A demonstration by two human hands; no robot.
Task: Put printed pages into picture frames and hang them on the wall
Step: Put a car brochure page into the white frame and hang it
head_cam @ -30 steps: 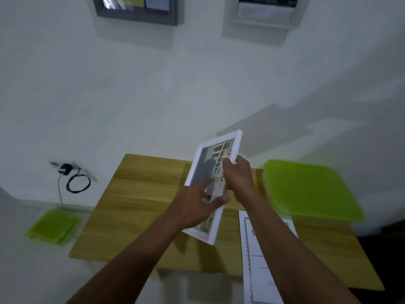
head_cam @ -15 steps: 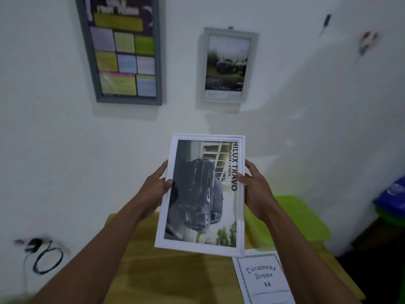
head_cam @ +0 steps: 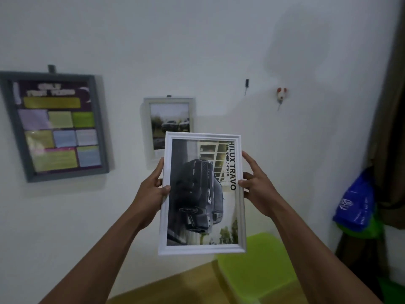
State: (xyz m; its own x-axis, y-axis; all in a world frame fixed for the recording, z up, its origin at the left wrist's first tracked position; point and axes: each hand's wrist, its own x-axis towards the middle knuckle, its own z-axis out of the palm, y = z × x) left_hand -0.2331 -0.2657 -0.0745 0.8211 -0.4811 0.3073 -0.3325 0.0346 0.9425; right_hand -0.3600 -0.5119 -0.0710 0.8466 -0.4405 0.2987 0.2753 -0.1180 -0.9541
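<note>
A white picture frame [head_cam: 202, 249] with a printed page of a dark truck, its lettering running sideways, is held up in front of the white wall. My left hand [head_cam: 151, 191] grips its left edge and my right hand [head_cam: 256, 189] grips its right edge. Behind its top left corner a pale frame [head_cam: 169, 102] with a car print hangs on the wall. Further left hangs a grey frame [head_cam: 99, 132] holding a page of coloured boxes. A bare dark wall hook [head_cam: 247, 83] sits up and right of the held frame.
A small dog-shaped hook [head_cam: 282, 94] is on the wall right of the dark hook. A wooden table [head_cam: 188, 286] and a green plastic lid [head_cam: 258, 266] lie below. Blue and green bags [head_cam: 355, 205] hang at the right beside a brown curtain [head_cam: 390, 128].
The white frame has been lifted from above the table and turned face-on toward the wall, one hand now on each side. My view has tilted upward, so more of the wall shows.
</note>
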